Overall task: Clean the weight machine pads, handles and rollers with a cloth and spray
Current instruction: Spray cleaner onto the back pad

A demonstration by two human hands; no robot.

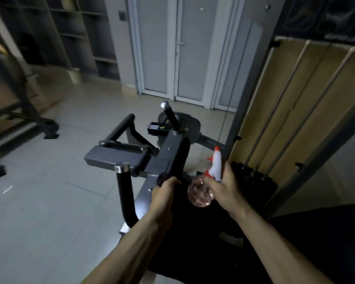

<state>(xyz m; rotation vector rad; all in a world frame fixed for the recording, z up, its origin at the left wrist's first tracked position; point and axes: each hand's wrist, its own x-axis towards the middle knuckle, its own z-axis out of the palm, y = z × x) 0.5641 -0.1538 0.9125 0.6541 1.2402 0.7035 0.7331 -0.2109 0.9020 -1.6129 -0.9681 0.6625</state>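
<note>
A grey weight machine arm (pixel 170 148) stretches away from me over a tiled floor. It carries a near black handle (pixel 124 189) with a chrome cap, a far upright handle (pixel 171 115) and a black roller bar (pixel 121 128). My left hand (pixel 162 193) grips something dark and bunched (pixel 162 178) against the arm's near end; I cannot tell whether it is a cloth or a knob. To its right, my right hand (pixel 226 187) holds a clear spray bottle (pixel 201 193) with a white and red trigger head, nozzle pointing away. The black seat pad (pixel 203 238) lies below my forearms.
The weight stack (pixel 252 177) with its guide rods and tan panel stands close on the right. Another machine's dark frame (pixel 29 111) sits at the left. White double doors (pixel 178 48) and grey shelving are at the back, with a small bin (pixel 75 74) on the floor.
</note>
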